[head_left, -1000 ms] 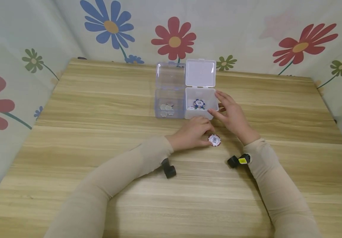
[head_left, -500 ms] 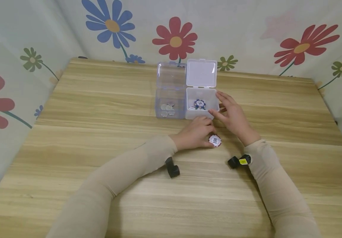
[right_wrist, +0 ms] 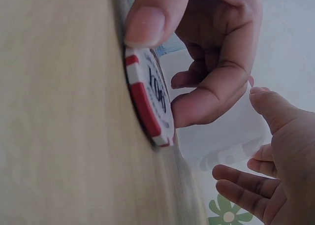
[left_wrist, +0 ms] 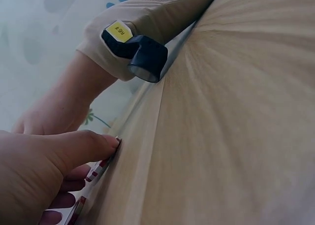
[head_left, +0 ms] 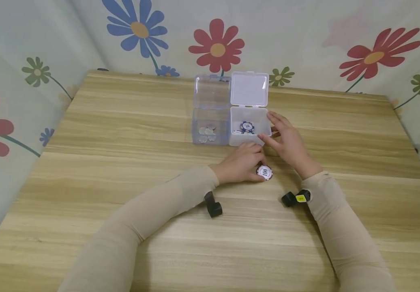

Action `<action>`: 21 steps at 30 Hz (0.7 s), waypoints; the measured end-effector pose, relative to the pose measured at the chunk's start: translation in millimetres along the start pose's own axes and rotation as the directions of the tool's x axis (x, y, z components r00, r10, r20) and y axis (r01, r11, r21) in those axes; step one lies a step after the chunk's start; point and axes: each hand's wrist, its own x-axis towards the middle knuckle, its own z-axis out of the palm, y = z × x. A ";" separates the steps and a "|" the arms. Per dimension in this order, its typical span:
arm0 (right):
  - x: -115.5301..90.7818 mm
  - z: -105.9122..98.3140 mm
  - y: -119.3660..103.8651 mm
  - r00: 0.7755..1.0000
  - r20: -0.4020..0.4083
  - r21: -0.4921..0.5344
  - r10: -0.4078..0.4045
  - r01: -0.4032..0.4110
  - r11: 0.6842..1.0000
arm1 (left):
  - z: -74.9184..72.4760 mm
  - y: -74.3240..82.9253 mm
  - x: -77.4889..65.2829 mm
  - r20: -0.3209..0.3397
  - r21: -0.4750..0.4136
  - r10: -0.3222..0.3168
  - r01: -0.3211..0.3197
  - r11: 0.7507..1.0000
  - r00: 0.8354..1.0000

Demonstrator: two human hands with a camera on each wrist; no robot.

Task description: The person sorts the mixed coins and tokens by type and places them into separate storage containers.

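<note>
In the head view my left hand [head_left: 241, 164] is on the table in front of the boxes, its thumb and fingers pinching a poker chip [head_left: 264, 172] by its edge. The chip is white with red edge patches and marked 100; the right wrist view shows it tilted. My right hand [head_left: 288, 142] holds the near right corner of an open white plastic box [head_left: 250, 140], thumb at the front and fingers along the side. Inside lie a blue-edged chip [head_left: 247, 127] marked 10 and other chips, partly hidden. A second red-edged piece [left_wrist: 75, 212] shows below my left fingers in the left wrist view.
An open clear bluish box [head_left: 199, 115] with several silvery coins [head_left: 207, 133] stands against the white box's left side. Both lids are raised at the back. A flowered curtain [head_left: 286, 36] hangs behind the wooden table [head_left: 129, 121]. Wrist cameras sit on both sleeves.
My left hand shifts slightly right with the 100 chip between its fingers. My right hand stays at the white box. The head view drifts a little.
</note>
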 end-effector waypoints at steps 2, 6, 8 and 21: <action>-0.3 0.1 0.3 1.000 -0.001 0.004 -0.003 0.003 1.000 | 0.3 0.1 0.2 -0.003 -0.003 -0.001 0.001 1.000 1.000; -0.3 0.7 0.7 1.000 -0.001 0.006 -0.006 0.006 1.000 | -0.1 0.1 -0.2 -0.003 -0.019 -0.006 0.006 1.000 1.000; -0.2 0.8 0.9 1.000 -0.005 0.005 -0.011 0.011 1.000 | -1.4 0.4 -0.8 -0.004 -0.027 -0.006 0.006 1.000 1.000; -0.1 1.9 1.8 1.000 -0.014 0.011 -0.025 0.025 1.000 | -13.7 2.5 -3.4 -0.044 -0.062 0.037 -0.040 0.997 0.998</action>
